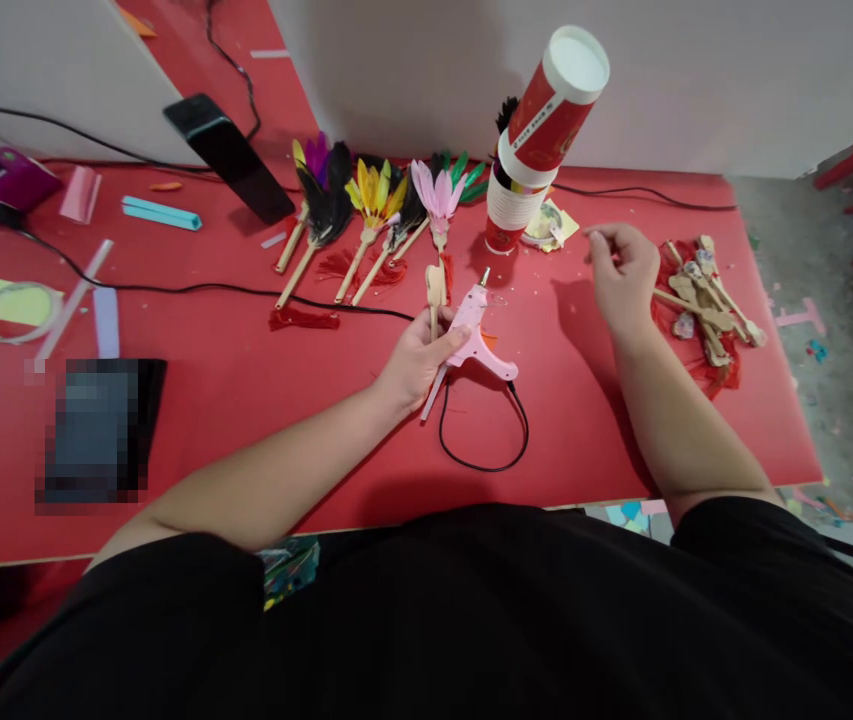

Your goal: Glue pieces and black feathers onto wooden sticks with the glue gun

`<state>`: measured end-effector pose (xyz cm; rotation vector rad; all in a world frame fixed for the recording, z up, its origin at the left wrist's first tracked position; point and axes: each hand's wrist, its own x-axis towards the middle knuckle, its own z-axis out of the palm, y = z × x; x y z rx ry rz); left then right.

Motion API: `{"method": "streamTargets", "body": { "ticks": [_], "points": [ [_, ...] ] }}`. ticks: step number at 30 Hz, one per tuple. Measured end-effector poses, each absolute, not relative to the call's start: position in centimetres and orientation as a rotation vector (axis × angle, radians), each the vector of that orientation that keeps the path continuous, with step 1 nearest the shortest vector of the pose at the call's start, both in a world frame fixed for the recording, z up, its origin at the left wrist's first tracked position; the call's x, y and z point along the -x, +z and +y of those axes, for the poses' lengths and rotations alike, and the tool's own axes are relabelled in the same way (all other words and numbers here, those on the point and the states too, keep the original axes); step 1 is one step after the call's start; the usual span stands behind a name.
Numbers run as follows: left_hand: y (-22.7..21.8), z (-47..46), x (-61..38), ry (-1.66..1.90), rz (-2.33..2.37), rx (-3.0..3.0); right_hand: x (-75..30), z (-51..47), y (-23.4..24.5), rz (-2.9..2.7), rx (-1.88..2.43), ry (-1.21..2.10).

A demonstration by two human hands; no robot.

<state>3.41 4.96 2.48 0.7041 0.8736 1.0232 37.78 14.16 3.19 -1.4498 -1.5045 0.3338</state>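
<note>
As I look through the head camera, I find the wooden stick (pixel 435 288) over the middle of the red table (pixel 231 400), gripped by the curled fingers of the left hand (pixel 420 352). I see that thumb lying against the pink glue gun (pixel 477 340), its nozzle pointing away from the wearer. The right hand (pixel 625 280) has bent fingers; whether they pinch anything, I cannot tell. Near it I make out a pile of wooden sticks (pixel 707 300). Farther out lie feathered sticks (pixel 370 200), beside stacked paper cups (pixel 538 125).
</note>
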Motion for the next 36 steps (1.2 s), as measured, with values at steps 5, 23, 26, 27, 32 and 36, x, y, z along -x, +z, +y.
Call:
{"method": "streamTargets", "body": {
  "ticks": [5,23,26,27,32,36],
  "points": [
    [2.8,4.7,-3.8,1.104,0.972,-0.633,-31.0,6.7,4.9,-2.091,1.275,0.781],
    [4.9,4.2,-3.6,0.957,1.016,-0.741,-30.6,7.0,2.7,-1.598,1.067,1.181],
    [4.9,3.7,-3.7,0.907,0.976,-0.758,-30.3,6.5,3.2,-1.758,1.051,1.141],
    [4.9,3.6,-3.7,0.902,0.963,-0.759,-30.4,6.5,3.4,-1.802,1.043,1.089],
    [4.5,3.4,-3.8,0.892,0.949,-0.78,-30.7,7.1,3.4,-1.982,0.943,0.829],
    [4.4,3.4,-3.7,0.851,0.953,-0.769,-30.4,7.3,3.6,-2.041,0.897,0.796]
  ]
}}
